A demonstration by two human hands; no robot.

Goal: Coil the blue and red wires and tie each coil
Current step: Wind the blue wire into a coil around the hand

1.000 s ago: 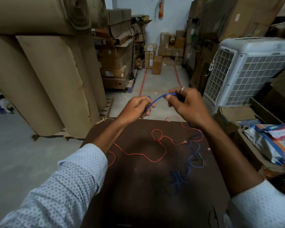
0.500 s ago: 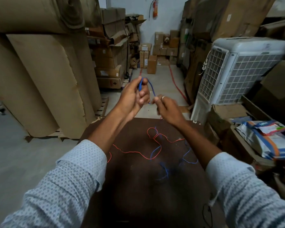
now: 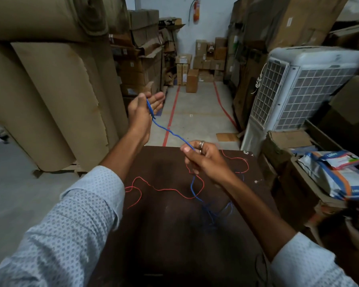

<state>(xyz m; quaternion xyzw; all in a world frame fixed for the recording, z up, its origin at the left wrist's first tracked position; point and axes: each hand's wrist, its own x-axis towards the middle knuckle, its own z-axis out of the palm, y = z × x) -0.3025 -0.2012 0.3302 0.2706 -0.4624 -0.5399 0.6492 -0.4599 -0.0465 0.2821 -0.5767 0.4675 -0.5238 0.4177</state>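
A thin blue wire (image 3: 170,132) runs taut from my left hand (image 3: 142,113) down to my right hand (image 3: 203,160). My left hand is raised beyond the table's far edge, thumb pinching the wire's end against the palm, fingers stretched out. My right hand grips the wire above the table's far side. Below it the blue wire drops and lies in loose tangles (image 3: 210,210) on the dark brown table (image 3: 166,241). A red wire (image 3: 164,189) snakes loose across the table from left to right, crossing the blue one.
Large brown paper rolls (image 3: 50,96) stand at the left. A white air cooler (image 3: 298,88) and cardboard boxes with packets (image 3: 336,172) crowd the right side. An aisle with stacked cartons (image 3: 192,80) runs ahead beyond the table.
My hands have drawn apart: the left rose up and away, the right dropped toward the table, stretching a length of blue wire between them. More blue wire has lifted off the table.
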